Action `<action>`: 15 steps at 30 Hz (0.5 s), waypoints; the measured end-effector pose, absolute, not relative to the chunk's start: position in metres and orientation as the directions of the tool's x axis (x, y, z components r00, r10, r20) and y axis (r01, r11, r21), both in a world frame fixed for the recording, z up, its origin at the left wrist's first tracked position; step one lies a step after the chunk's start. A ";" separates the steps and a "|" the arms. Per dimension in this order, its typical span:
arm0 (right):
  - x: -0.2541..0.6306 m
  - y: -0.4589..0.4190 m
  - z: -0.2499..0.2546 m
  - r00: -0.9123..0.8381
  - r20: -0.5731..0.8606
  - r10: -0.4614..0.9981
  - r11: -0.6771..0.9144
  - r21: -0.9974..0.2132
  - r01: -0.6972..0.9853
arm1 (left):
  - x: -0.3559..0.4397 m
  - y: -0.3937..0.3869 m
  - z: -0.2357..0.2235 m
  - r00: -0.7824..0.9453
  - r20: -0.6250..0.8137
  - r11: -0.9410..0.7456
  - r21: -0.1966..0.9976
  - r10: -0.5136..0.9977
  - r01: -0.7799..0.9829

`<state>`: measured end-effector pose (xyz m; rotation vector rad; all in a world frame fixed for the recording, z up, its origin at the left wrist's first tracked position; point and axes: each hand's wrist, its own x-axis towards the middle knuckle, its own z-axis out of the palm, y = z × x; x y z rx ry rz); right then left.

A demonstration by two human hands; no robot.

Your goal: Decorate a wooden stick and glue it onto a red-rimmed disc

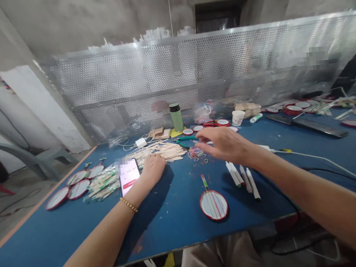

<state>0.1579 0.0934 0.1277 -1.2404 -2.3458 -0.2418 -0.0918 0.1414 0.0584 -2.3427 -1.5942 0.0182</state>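
Your right hand [226, 143] is just beside the rubber bands [197, 154], digits apart. Bands lie between your hands. Your left hand [154, 167] is curled at the wooden sticks [174, 151]; can't tell its grip.

Lies flat near the front edge of the blue surface [174, 219] as a round, red-rimmed white paddle [214, 205], with thin coloured lines running lengthwise over its face and a slim red-and-green handle pointing away. Farther back, heaps up in a loose tangle of small multicoloured bands [195, 153], with a few strays just in front. To the left, fans out in an overlapping pile of flat, pale wooden sticks [171, 151], partly hidden on the near side.
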 end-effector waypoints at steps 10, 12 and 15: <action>0.096 0.214 0.087 -0.331 0.055 0.942 0.333 -0.026 0.943 | -0.098 0.127 0.055 0.375 0.099 -0.346 0.645 0.922 0.681; 0.089 0.224 0.078 -0.291 0.017 0.957 0.292 -0.032 0.956 | -0.094 0.123 0.056 0.367 0.030 -0.217 0.850 0.930 0.481; 0.078 0.235 0.069 -0.246 -0.019 0.969 0.245 -0.039 0.969 | -0.090 0.118 0.062 0.383 -0.018 -0.122 0.933 0.924 0.338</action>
